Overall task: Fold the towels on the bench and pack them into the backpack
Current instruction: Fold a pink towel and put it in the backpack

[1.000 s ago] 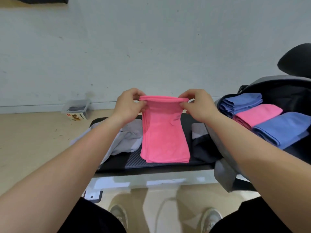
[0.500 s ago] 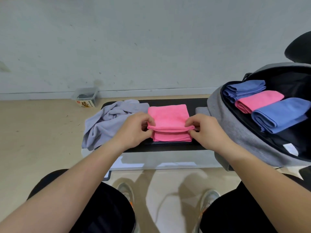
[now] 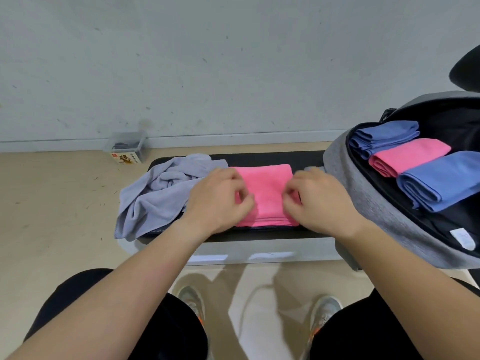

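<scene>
Folded pink towel (image 3: pixel 265 193) lies flat on the black bench (image 3: pixel 259 158), about mid-bench, a neat rectangle with its layered edges facing the person. Left hand (image 3: pixel 215 201) sits on the towel's left edge and right hand (image 3: pixel 319 201) on its right edge, both palm down with fingers curled inward onto the cloth. Cannot tell whether either hand actually pinches fabric or just rests on it (the knuckles hide the fingertips).

Grey towel (image 3: pixel 161 193) lies crumpled and unfolded on the bench's left end, touching the pink towel's left side under the left hand, with 1 corner hanging off the front edge.

Grey backpack (image 3: pixel 363 198) lies open on the bench's right end, just beside the right hand, black lining showing. 3 folded towels lie inside in a row: far blue towel (image 3: pixel 384 136), packed pink towel (image 3: pixel 407 157) in the middle, and near blue towel (image 3: pixel 441 178). Each touches its neighbour. A white label (image 3: pixel 461 236) shows on the lining near the front rim.

Clear plastic box (image 3: pixel 127 149) stands on the floor against the wall, behind the bench's left end. 2 shoes (image 3: pixel 192 300) show below the bench.
</scene>
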Action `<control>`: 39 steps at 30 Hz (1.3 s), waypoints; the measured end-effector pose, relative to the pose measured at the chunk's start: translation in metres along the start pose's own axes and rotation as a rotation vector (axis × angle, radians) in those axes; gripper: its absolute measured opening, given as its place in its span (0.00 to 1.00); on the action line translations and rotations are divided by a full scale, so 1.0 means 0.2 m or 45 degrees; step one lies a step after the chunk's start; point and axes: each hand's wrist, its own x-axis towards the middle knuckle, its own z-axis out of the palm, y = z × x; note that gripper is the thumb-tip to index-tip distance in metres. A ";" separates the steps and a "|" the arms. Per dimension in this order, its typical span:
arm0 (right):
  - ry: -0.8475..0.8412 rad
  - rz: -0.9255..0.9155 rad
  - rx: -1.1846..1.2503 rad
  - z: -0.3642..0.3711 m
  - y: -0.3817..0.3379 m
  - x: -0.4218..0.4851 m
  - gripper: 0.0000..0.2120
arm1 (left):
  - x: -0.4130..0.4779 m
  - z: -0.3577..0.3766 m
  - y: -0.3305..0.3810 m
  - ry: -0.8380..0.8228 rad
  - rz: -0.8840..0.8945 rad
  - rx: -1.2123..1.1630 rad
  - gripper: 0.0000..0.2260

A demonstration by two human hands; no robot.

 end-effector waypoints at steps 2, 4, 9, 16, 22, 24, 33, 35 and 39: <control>0.104 0.043 0.040 0.05 -0.01 0.11 0.14 | 0.10 0.07 0.05 0.113 -0.028 -0.045 0.09; -0.017 0.053 0.022 0.13 -0.02 0.19 0.20 | 0.16 0.18 0.08 0.037 -0.041 0.048 0.14; -0.396 0.096 -0.148 0.31 0.03 0.19 0.29 | 0.16 0.35 0.04 -0.333 -0.054 0.293 0.25; -0.577 0.080 -0.203 0.31 0.05 0.22 0.38 | 0.17 0.32 0.04 -0.536 -0.104 0.248 0.27; -0.556 0.083 0.208 0.17 0.12 0.33 0.30 | 0.31 0.12 -0.01 -0.499 0.093 0.431 0.25; -0.621 0.132 0.322 0.13 0.14 0.34 0.36 | 0.34 0.08 -0.05 -0.617 0.045 0.349 0.30; -0.659 0.121 0.300 0.06 0.17 0.38 0.18 | 0.42 0.03 -0.12 -0.611 -0.051 -0.055 0.12; -0.562 0.095 0.246 0.05 0.16 0.37 0.18 | 0.41 0.02 -0.12 -0.505 -0.078 -0.092 0.11; -0.251 0.133 -0.020 0.07 0.14 0.35 0.18 | 0.40 0.02 -0.09 -0.203 -0.133 0.113 0.08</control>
